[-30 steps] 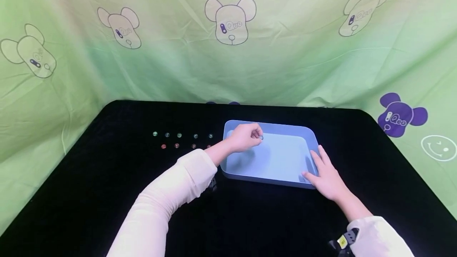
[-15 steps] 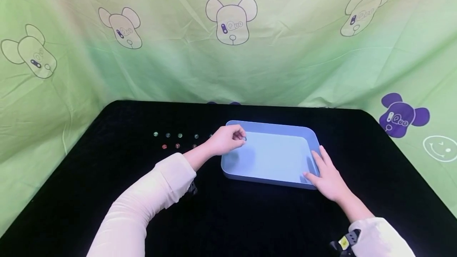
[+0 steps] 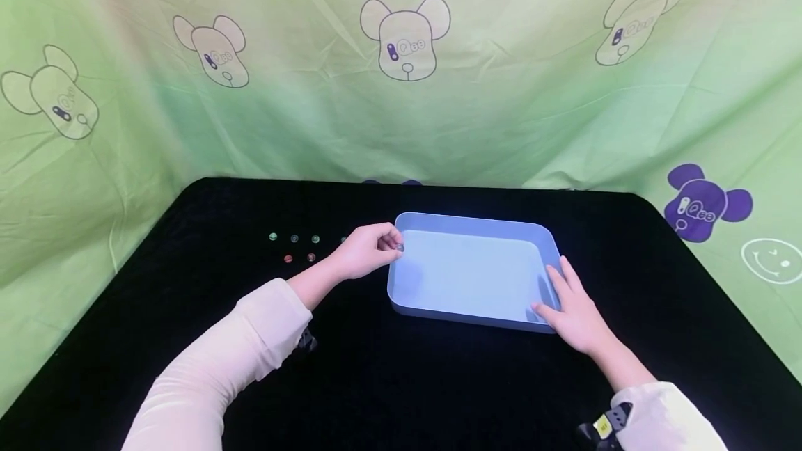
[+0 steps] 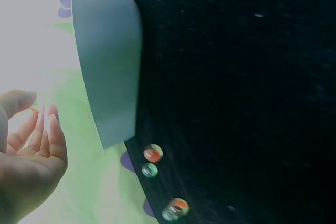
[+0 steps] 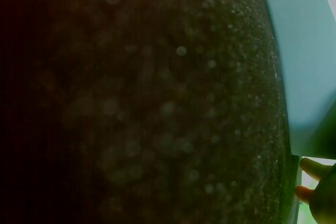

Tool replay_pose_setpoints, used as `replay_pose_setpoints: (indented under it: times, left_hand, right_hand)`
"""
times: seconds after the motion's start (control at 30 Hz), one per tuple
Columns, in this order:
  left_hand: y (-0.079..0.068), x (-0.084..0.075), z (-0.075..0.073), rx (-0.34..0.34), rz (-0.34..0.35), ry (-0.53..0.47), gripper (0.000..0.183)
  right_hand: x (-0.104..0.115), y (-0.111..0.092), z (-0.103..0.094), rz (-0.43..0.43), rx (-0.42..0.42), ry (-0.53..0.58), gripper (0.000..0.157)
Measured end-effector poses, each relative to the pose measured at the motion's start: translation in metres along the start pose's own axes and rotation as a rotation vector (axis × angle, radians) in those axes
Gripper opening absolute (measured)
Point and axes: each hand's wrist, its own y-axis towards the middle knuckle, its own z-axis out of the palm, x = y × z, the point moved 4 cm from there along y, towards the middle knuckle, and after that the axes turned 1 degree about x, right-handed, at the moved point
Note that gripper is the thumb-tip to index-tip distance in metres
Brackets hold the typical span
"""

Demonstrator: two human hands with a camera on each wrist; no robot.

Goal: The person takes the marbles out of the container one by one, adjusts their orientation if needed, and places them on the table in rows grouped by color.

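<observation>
My left hand (image 3: 366, 251) is at the left wall of the blue tray (image 3: 476, 321). Its thumb and fingertips pinch a small glass marble (image 3: 399, 248); a bit of its orange colour shows between them in the left wrist view. On the black table to the left lie several more marbles: greenish ones (image 3: 315, 239) in a back row, reddish ones (image 3: 311, 257) in front. The hand and forearm hide part of these rows. My right hand (image 3: 576, 315) rests at the tray's right end, its thumb reaching inside and its fingers fairly straight along the wall.
A black cloth covers the table (image 3: 438, 388). Behind and at both sides hangs a green curtain (image 3: 326, 124) printed with bear heads. The tray's raised wall (image 4: 110, 61) stands close beside the left hand.
My left hand has moved left, from above the middle-left of the tray to its left wall, with a marble still pinched. The right hand and the tray have stayed put.
</observation>
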Motion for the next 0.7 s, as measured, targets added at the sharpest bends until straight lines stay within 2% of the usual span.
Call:
replay_pose_setpoints:
  times: [0.33,0.47,0.7]
  left_hand:
    - [-0.022,0.018,-0.019,-0.054,-0.042,0.006,0.01]
    - [-0.029,0.026,-0.028,-0.067,-0.085,-0.017,0.011]
    - [-0.045,0.043,-0.042,-0.101,-0.158,0.016,0.012]
  right_hand:
    - [0.001,0.002,0.0,-0.006,0.004,-0.005,0.068]
    - [0.002,0.003,0.0,-0.01,-0.002,-0.002,0.067]
    - [0.002,0.001,0.002,-0.009,0.001,-0.002,0.067]
